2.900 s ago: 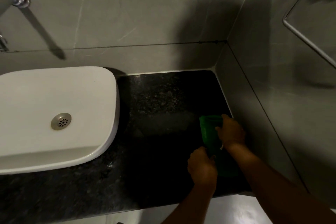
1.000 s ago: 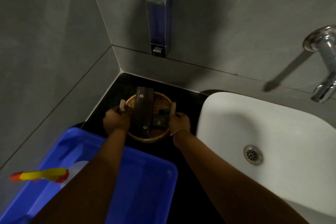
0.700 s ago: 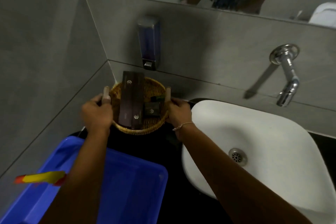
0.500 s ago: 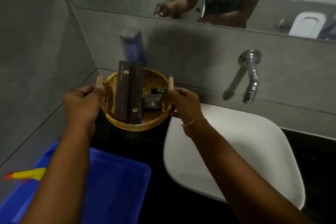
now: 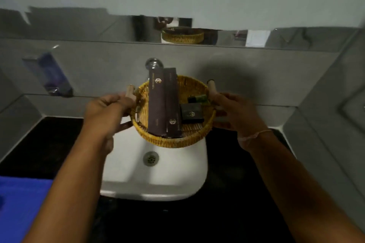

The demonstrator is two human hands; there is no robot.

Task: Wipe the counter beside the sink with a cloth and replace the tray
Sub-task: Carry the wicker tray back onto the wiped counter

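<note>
A round woven wicker tray [image 5: 169, 140] with two wooden handles is held in the air above the white sink [image 5: 158, 175]. My left hand [image 5: 106, 110] grips its left handle and my right hand [image 5: 235, 114] grips its right handle. In the tray lie two long dark boxes [image 5: 162, 104], a small dark box [image 5: 191, 113] and a small green-capped bottle [image 5: 198, 98]. The black counter [image 5: 243, 193] runs on both sides of the sink. The cloth is not in view.
A blue plastic tub [image 5: 21, 203] sits on the counter at the lower left. A soap dispenser [image 5: 49, 75] hangs on the left of the back wall. The tap [image 5: 153, 63] sticks out just behind the tray. Grey tiled walls close in both sides, with a mirror above.
Both hands lifted the tray from the left corner of the counter and carried it rightward; it now hangs over the sink. Earlier, the hands held a green cloth on the right counter.
</note>
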